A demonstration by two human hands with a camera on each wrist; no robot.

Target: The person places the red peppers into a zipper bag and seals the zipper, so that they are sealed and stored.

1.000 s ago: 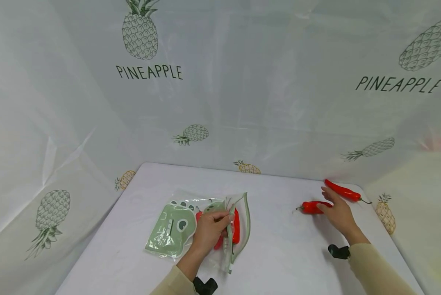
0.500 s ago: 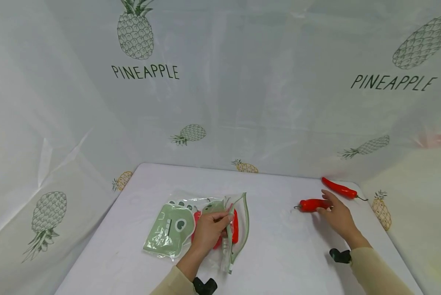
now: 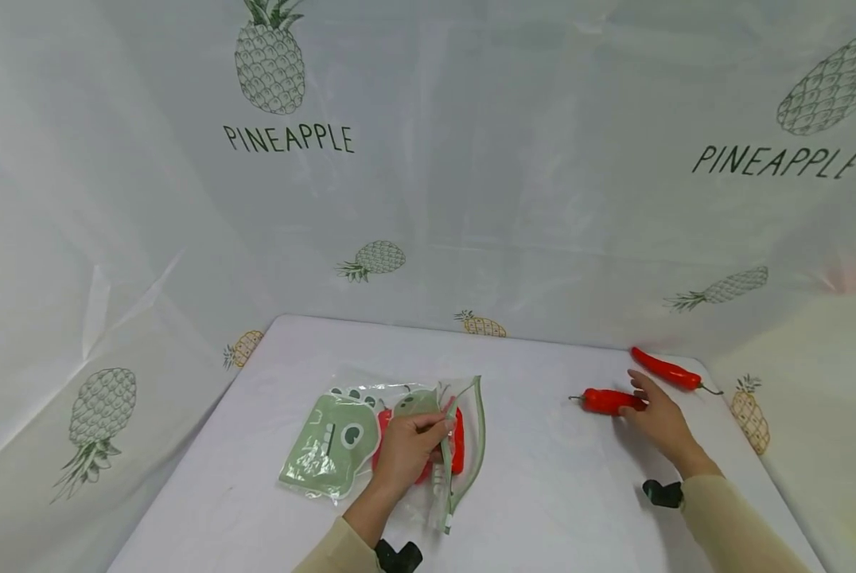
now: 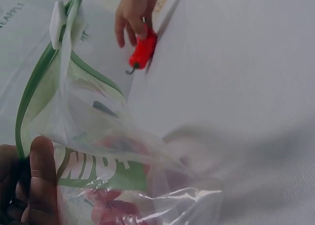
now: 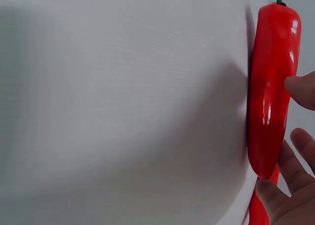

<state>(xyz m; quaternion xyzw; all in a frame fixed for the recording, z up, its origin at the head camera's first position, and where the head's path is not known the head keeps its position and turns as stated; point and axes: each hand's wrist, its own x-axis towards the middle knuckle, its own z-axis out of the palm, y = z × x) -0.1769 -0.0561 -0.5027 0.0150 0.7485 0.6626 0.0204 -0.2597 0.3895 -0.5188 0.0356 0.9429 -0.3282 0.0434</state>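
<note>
My left hand [image 3: 402, 454] pinches the green zip edge of a clear bag [image 3: 324, 458] printed with a green dinosaur; red peppers show inside. In the left wrist view, its fingers [image 4: 43, 180] hold the bag [image 4: 103, 178] near its parted mouth. My right hand [image 3: 660, 422] is at the right end of a red pepper [image 3: 607, 400] lying on the table. The right wrist view shows the thumb against the side of this pepper [image 5: 273, 82], another finger at its tip and the rest of the hand [image 5: 300, 195] spread loosely.
Another red pepper [image 3: 664, 370] lies at the table's back right corner, just beyond my right hand. A white sheet [image 3: 507, 199] printed with pineapples stands behind the white table [image 3: 535, 493] and at its sides.
The pepper by my right hand has shifted slightly left, and more of it shows beside the fingers. My left hand keeps its hold on the bag.
</note>
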